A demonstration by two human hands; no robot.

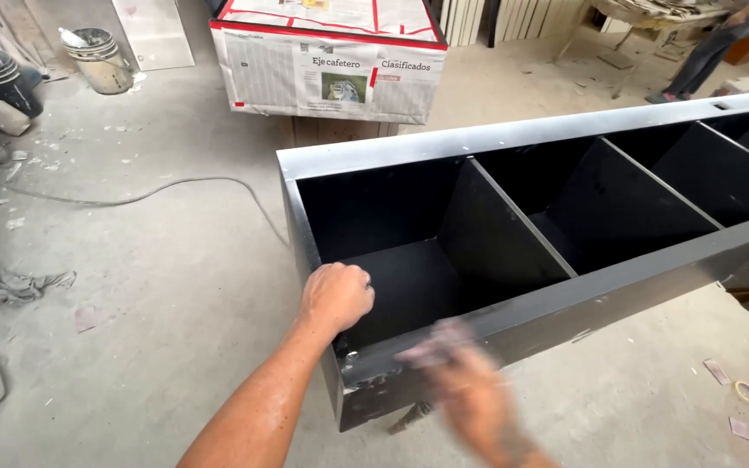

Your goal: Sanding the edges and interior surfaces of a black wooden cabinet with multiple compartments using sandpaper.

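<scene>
A long black shelf unit (513, 139) with several compartments lies on its back across the view, raised a little off the floor. My left hand (335, 296) grips the near left corner of its side wall, fingers curled over the edge. My right hand (461, 373) is blurred with motion against the unit's near front rail, close to the same corner. I cannot tell whether it holds anything.
Dusty concrete floor with a grey cable (132, 198) running to the unit. A block wrapped in newspaper and red tape (331, 69) stands behind. Buckets (97, 56) at far left, rags (10, 284), tape roll (745, 391). Another person (713, 48) stands at the far right.
</scene>
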